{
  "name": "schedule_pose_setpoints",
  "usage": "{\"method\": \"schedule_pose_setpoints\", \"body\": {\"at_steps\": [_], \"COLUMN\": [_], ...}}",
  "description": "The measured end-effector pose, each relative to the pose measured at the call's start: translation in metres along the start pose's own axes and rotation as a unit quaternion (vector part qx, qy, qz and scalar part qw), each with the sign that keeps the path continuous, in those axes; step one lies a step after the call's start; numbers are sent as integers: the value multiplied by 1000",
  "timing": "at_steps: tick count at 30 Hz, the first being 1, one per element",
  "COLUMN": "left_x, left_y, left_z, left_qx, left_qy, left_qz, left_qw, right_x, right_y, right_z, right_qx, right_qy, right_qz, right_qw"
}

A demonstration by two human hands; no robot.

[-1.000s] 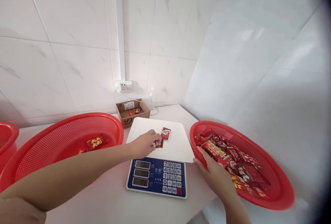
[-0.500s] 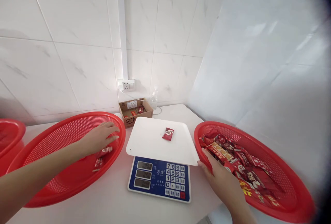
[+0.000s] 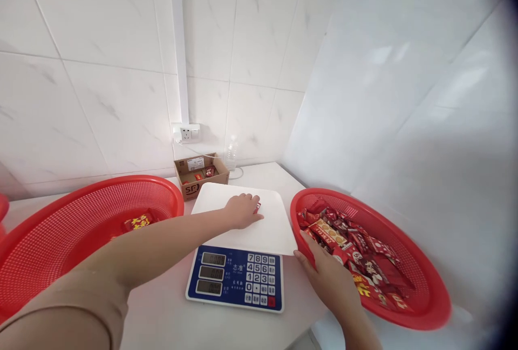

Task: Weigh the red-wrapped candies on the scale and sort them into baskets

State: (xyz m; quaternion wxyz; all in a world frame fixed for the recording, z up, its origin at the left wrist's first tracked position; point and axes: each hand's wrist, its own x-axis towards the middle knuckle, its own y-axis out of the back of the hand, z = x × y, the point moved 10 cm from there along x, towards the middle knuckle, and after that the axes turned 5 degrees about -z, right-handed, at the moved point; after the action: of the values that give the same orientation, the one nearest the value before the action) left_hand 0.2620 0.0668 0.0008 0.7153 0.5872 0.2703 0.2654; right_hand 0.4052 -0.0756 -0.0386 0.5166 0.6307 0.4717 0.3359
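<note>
A blue-faced scale (image 3: 237, 280) with a white weighing tray (image 3: 275, 228) stands between two red baskets. My left hand (image 3: 242, 211) lies over a small red candy packet (image 3: 258, 207) on the tray, fingers curled down onto it. My right hand (image 3: 324, 277) rests on the near rim of the right red basket (image 3: 429, 290), which holds several red snack packets (image 3: 356, 247); its fingers lie fairly flat with nothing in them. The left red basket (image 3: 60, 231) holds a few red packets (image 3: 137, 221).
A small cardboard box (image 3: 200, 175) with a few packets sits behind the scale, beside a clear water bottle (image 3: 232, 152). A wall socket (image 3: 186, 134) is above it. Tiled walls close the back and right. The counter's front edge runs below the scale.
My left hand dropped a packet into the left basket, then swung back right onto the packet left on the tray. My right hand stayed on the right basket's rim.
</note>
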Motion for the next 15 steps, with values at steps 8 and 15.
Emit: {"method": "schedule_pose_setpoints", "body": {"at_steps": [8,15], "left_x": [-5,-100], "left_y": [11,67], "left_z": [-26,-100], "left_qx": [-36,-42], "left_qy": [39,113], "left_qz": [-4,62], "left_qw": [999,991], "right_x": [1,5], "right_y": [-3,-8], "right_z": [1,7], "right_qx": [2,-2], "right_qy": [12,18], "right_qz": [4,14], "right_qw": [1000,1000]}}
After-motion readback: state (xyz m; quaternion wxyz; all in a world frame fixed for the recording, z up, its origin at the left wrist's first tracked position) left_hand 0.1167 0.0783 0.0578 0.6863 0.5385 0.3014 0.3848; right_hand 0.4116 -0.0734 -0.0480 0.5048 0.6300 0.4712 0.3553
